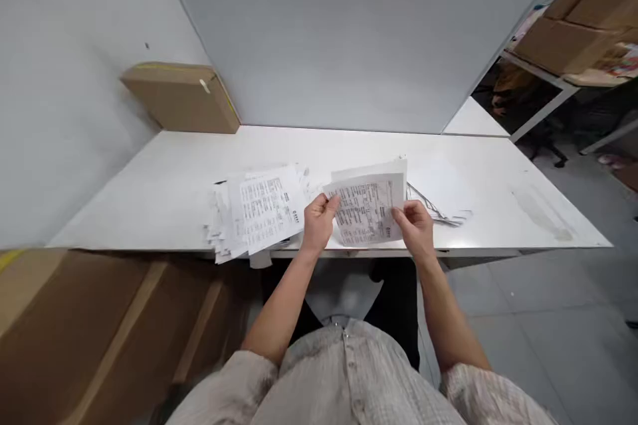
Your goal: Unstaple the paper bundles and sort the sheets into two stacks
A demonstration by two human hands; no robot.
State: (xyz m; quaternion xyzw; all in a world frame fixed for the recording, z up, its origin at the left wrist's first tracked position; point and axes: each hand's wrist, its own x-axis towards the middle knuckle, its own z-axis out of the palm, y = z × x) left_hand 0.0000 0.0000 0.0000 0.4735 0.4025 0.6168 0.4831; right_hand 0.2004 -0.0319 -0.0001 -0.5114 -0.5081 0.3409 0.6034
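Between my two hands is a printed sheet of paper [367, 211], tilted over the front part of the white table. My left hand [319, 222] pinches its left edge between thumb and fingers. At the sheet's right edge, my right hand [415, 226] grips it the same way. Behind the held sheet another paper shows along its top; I cannot tell whether it is held too. To the left lies an untidy pile of printed papers [269, 209], some hanging over the table's front edge. A second stack of papers [438, 192] lies to the right, partly hidden behind the sheet and my right hand.
A closed cardboard box [182, 98] stands at the back left of the white table [498, 192], against the upright panel [339, 40]. Large cardboard boxes [100, 325] sit below the table at the left. More boxes [565, 43] are on another table at the far right.
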